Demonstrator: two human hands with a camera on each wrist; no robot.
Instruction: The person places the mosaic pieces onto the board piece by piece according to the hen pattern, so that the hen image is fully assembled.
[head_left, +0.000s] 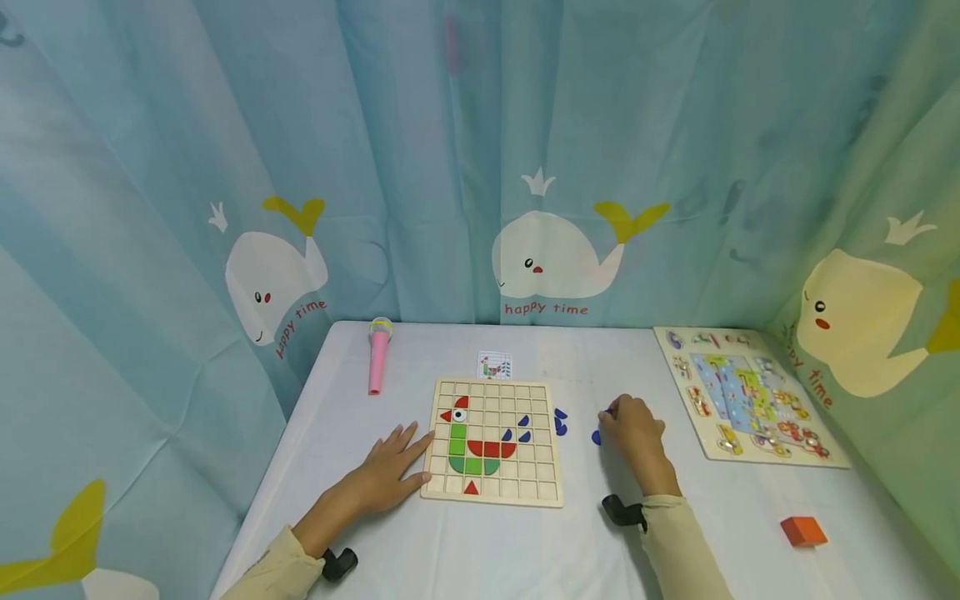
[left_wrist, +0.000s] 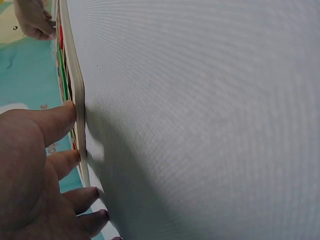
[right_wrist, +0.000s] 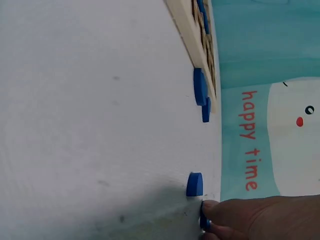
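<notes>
A wooden grid board [head_left: 491,442] lies mid-table with a bird figure built from red, green and blue pieces. My left hand [head_left: 390,471] lies flat on the table, its straight fingers [left_wrist: 62,120] touching the board's left edge [left_wrist: 77,115]. My right hand [head_left: 633,429] is right of the board, its fingertips [right_wrist: 212,212] pinching a small blue piece [right_wrist: 204,223]. A second blue piece [right_wrist: 195,184] lies on the table just beside that hand. Two more blue pieces [head_left: 560,421] lie against the board's right edge.
A pink toy microphone [head_left: 378,358] and a small picture card [head_left: 495,365] lie behind the board. A large picture puzzle board [head_left: 750,392] sits at the right, an orange block [head_left: 803,531] at the front right. Whale-print curtains enclose the white table [head_left: 510,542].
</notes>
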